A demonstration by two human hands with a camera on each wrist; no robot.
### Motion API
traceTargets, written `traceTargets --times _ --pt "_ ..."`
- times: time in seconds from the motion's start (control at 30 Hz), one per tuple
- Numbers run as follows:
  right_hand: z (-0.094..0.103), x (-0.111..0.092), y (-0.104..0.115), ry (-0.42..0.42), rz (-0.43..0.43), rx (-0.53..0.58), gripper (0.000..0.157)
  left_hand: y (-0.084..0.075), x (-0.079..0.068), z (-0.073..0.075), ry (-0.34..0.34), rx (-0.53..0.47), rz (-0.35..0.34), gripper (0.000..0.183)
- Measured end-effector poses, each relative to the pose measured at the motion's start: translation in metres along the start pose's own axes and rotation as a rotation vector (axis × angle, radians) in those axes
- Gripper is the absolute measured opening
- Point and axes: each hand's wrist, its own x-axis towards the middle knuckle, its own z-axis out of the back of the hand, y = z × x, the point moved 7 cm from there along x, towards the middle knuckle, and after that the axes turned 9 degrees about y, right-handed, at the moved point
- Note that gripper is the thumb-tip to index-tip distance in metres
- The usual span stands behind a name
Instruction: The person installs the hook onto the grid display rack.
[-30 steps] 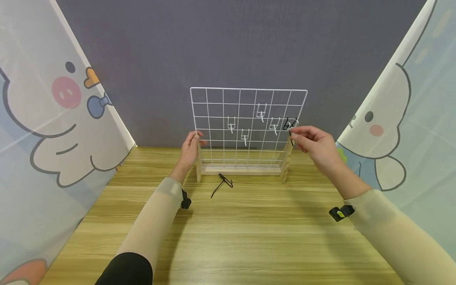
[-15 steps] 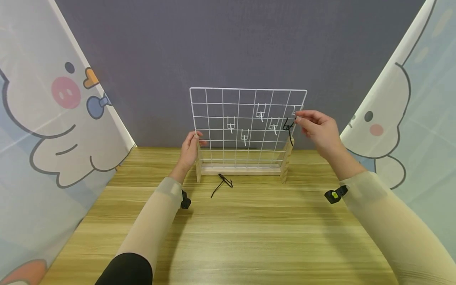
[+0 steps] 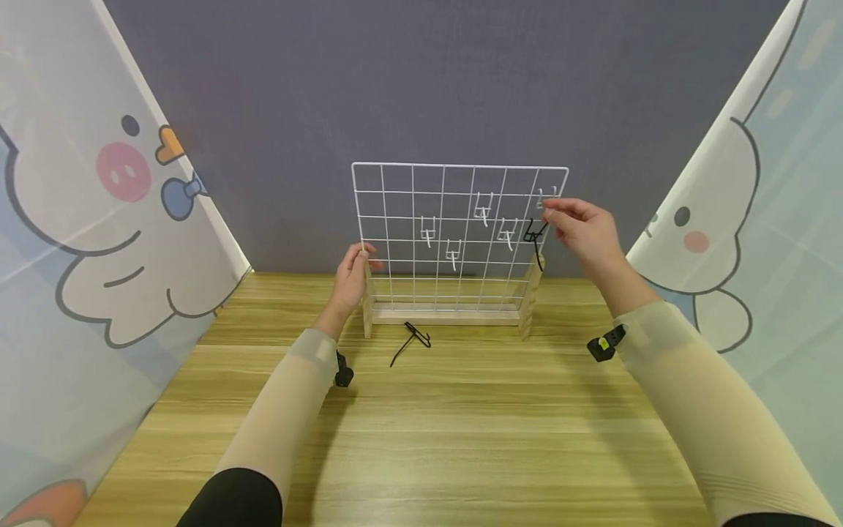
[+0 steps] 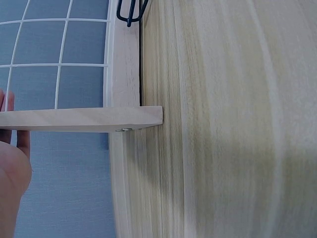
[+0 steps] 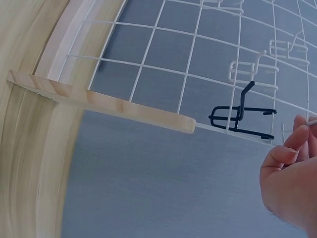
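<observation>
A white wire grid panel (image 3: 459, 165) stands upright in a wooden stand (image 3: 448, 318). My left hand (image 3: 349, 282) grips the panel's left edge at the top of the stand's post, thumb in front and fingers behind. High on the right side, my right hand (image 3: 585, 233) pinches a white wire hook (image 3: 540, 203) against the grid; the fingertips cover much of it. Just below that hand a black wire hook (image 3: 532, 236) hangs on the grid, its prong pointing out and down, plain in the right wrist view too. Several white hooks (image 3: 484, 212) hang across the panel's middle.
A second black hook (image 3: 415, 334) lies on the wood-grain table (image 3: 461, 424) in front of the stand. Behind the panel rises a grey wall (image 3: 421, 88). Printed cartoon sheets (image 3: 125, 241) flank the table on both sides.
My right hand has moved up from beside the hanging black hook to the higher row, carrying the white hook; the black hook now shows more fully. The left hand stays put.
</observation>
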Motion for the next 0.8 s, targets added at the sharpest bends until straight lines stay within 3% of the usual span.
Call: traceTargets --times 0.33,0.47,0.8 --pt "-0.0017 0.0074 -0.0035 0.011 -0.049 -0.052 0.027 -0.0003 -0.0002 0.0008 -0.012 0.015 0.016 0.035" --pt "-0.0012 0.0086 -0.0057 0.012 -0.072 -0.07 0.034 0.0021 0.0012 0.0017 -0.011 0.017 0.034 0.035" --pt "-0.0039 0.0075 -0.0069 0.049 -0.103 -0.134 0.046 0.0022 0.0019 0.0015 -0.01 -0.018 -0.01 0.032"
